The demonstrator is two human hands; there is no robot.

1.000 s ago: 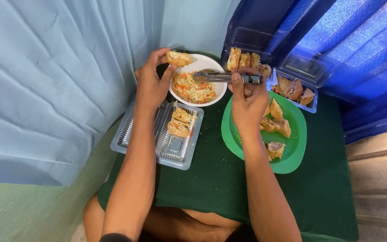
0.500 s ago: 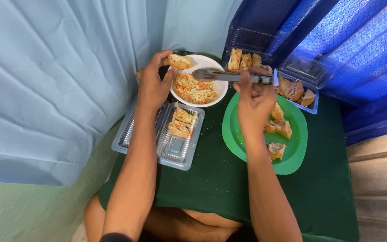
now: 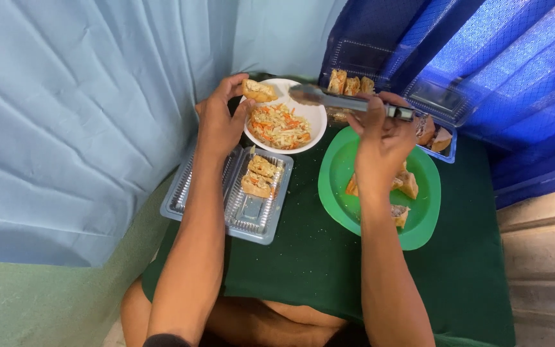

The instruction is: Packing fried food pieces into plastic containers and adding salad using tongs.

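Observation:
My left hand (image 3: 221, 122) holds a small piece of fried bread (image 3: 257, 90) over the left rim of a white bowl (image 3: 314, 120) filled with shredded orange and pale salad (image 3: 279, 126). My right hand (image 3: 380, 142) grips metal tongs (image 3: 345, 101) that point left above the bowl's far edge. Under my right hand lies a green plate (image 3: 338, 173) with several bread pieces (image 3: 409, 183). A clear plastic tray (image 3: 252, 215) below the bowl holds two filled bread pieces (image 3: 259, 175).
A blue-edged clear container (image 3: 441, 138) with more bread stands behind the plate, its lid raised. Everything rests on a dark green cloth (image 3: 303, 257). Light blue curtain hangs at left, blue tarpaulin at right.
My right hand has risen off the plate and carried the tongs up and left over the bowl. My left hand still holds the bread at the bowl's rim.

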